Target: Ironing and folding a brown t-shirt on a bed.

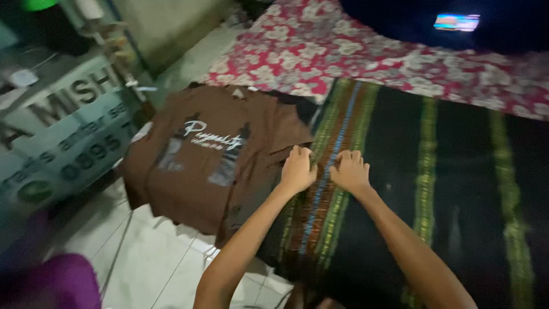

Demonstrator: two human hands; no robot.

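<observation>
A dim room in a home. A white tiled floor point(154, 269) at seven o'clock, a red floral bedsheet point(320, 46) at twelve, a dark striped woven cloth point(446, 189) at three, and a glowing screen point(456, 22) at one.

A dark cloth with green and blue woven stripes point(434, 189) filled the right and centre of the frame. Both hands rested on its left part, left hand point(297, 170) just beside right hand point(350, 171). Left of them lay a brown printed T-shirt point(200, 154), on the white tiled floor point(154, 263). A red floral-patterned sheet point(320, 46) lay behind, at upper centre.
</observation>
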